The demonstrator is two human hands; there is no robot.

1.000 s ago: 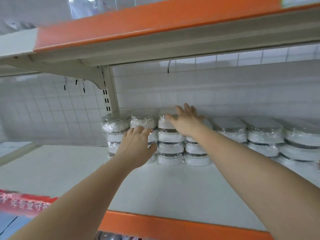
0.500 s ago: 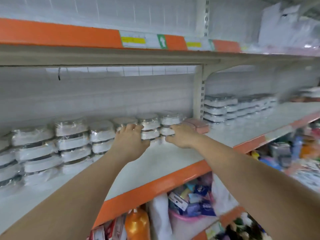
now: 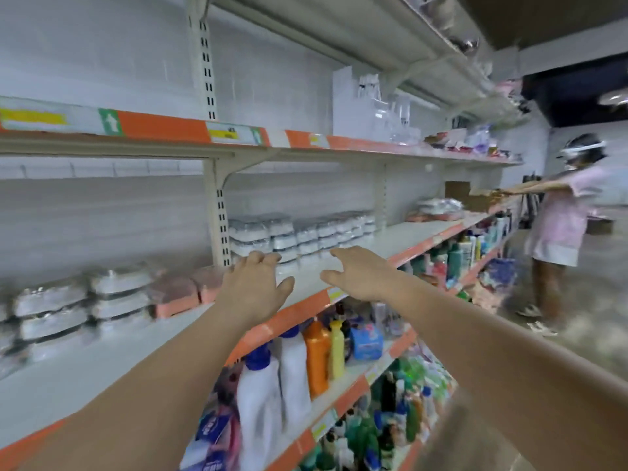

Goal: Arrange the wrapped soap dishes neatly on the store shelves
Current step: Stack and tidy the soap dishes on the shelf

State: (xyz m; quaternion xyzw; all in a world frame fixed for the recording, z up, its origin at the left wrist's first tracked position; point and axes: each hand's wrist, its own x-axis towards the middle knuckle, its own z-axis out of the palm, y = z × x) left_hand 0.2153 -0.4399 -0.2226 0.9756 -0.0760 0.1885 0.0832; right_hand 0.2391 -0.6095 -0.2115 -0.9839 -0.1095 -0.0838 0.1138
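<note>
Stacks of wrapped soap dishes (image 3: 299,232) sit at the back of the orange-edged shelf (image 3: 401,237), just right of its slotted upright post (image 3: 221,219). Just in front of those stacks, the left hand (image 3: 255,287) and right hand (image 3: 360,273) hover over the shelf board with fingers spread, holding nothing. Left of the post lie pink packs (image 3: 190,292) and more wrapped stacks (image 3: 85,300).

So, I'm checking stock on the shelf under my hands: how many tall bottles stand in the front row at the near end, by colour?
White bottles: 2
Orange bottle: 1
Yellow bottle: 1
Total: 4
</note>
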